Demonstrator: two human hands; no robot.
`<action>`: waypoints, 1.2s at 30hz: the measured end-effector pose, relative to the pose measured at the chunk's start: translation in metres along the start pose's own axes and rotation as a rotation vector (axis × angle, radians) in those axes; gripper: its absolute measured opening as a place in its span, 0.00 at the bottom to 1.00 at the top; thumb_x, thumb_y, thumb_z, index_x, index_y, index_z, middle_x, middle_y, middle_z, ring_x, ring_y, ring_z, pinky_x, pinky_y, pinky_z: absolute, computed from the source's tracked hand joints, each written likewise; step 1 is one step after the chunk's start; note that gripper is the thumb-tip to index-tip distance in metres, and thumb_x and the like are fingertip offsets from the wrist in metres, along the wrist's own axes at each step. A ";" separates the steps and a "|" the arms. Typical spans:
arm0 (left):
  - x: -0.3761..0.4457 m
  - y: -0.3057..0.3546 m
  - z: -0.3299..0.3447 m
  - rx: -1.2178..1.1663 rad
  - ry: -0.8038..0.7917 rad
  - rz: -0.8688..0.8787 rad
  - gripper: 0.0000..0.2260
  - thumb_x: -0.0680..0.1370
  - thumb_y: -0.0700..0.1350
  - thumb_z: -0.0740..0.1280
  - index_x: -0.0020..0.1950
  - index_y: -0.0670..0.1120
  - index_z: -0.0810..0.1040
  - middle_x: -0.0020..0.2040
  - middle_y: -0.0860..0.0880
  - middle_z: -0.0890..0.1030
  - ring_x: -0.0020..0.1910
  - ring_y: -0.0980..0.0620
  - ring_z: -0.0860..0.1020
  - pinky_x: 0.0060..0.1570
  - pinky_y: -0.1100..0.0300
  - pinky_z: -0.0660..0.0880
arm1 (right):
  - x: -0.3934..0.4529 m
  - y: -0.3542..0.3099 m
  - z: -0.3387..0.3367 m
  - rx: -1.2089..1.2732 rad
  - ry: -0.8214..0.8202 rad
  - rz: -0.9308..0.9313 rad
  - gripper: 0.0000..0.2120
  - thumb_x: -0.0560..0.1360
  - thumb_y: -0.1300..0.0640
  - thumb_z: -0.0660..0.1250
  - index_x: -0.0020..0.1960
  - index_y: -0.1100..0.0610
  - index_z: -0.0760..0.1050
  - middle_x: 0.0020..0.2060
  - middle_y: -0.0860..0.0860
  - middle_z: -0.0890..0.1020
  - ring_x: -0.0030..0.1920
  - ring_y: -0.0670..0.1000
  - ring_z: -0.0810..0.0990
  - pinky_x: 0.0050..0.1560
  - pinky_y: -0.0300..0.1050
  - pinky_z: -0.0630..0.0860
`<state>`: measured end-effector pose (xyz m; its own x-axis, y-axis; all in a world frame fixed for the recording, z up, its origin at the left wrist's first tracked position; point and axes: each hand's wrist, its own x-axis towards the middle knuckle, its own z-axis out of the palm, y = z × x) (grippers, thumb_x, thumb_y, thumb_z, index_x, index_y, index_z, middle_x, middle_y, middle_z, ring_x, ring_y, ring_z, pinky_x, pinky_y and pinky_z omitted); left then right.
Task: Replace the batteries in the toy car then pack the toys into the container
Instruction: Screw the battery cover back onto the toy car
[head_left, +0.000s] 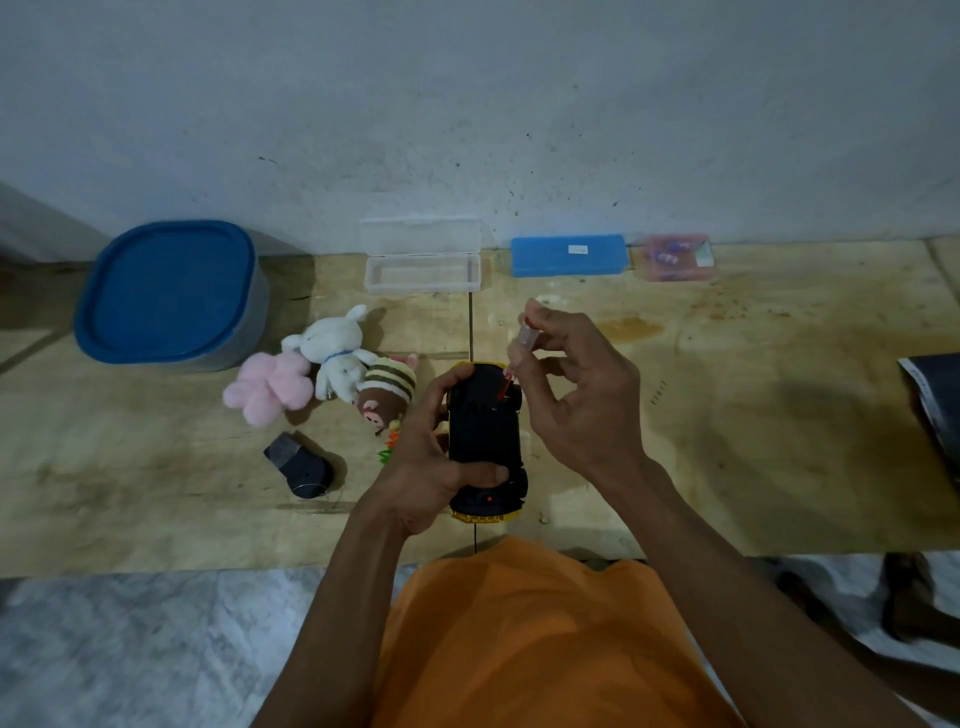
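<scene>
A yellow toy car (485, 431) lies upside down, black underside up, held in my left hand (423, 457) just above the wooden table. My right hand (576, 395) pinches a small red-handled screwdriver (514, 364), its tip touching the far end of the car's underside. Left of the car lie three plush toys: a pink one (267, 387), a white rabbit (335, 353) and a striped brown one (387, 395). A grey container with a blue lid (166, 296) stands at the far left, lid on.
An open clear plastic case (422, 260), a blue case (569, 255) and a small pink box (675, 257) line the wall. A black part (304, 465) lies near the plush toys. A dark object (935, 405) pokes in at the right table edge.
</scene>
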<state>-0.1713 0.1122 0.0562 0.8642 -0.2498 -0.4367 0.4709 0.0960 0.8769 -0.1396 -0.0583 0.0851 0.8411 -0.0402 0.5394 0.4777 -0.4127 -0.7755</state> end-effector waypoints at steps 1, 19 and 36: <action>0.000 0.000 0.000 0.004 0.005 0.001 0.47 0.56 0.32 0.81 0.70 0.60 0.72 0.69 0.46 0.73 0.61 0.39 0.79 0.53 0.33 0.80 | -0.001 0.000 0.000 0.018 -0.003 0.022 0.14 0.76 0.65 0.71 0.61 0.65 0.75 0.53 0.58 0.84 0.47 0.52 0.85 0.39 0.47 0.84; -0.001 -0.022 0.011 0.013 0.041 -0.032 0.46 0.57 0.34 0.81 0.70 0.61 0.71 0.69 0.47 0.74 0.63 0.41 0.77 0.54 0.37 0.81 | -0.021 0.004 -0.001 0.049 0.012 0.268 0.21 0.78 0.62 0.70 0.69 0.57 0.70 0.55 0.56 0.82 0.49 0.51 0.85 0.45 0.42 0.82; 0.091 -0.053 0.046 0.956 0.400 0.033 0.36 0.79 0.38 0.67 0.81 0.54 0.55 0.63 0.37 0.71 0.50 0.35 0.78 0.50 0.50 0.75 | -0.028 0.045 -0.106 0.006 0.126 0.389 0.19 0.77 0.62 0.71 0.67 0.57 0.72 0.49 0.52 0.83 0.45 0.51 0.86 0.41 0.56 0.83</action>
<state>-0.1255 0.0400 -0.0207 0.9520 0.0943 -0.2913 0.2600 -0.7513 0.6066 -0.1688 -0.1716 0.0698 0.9219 -0.3034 0.2411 0.1317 -0.3397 -0.9313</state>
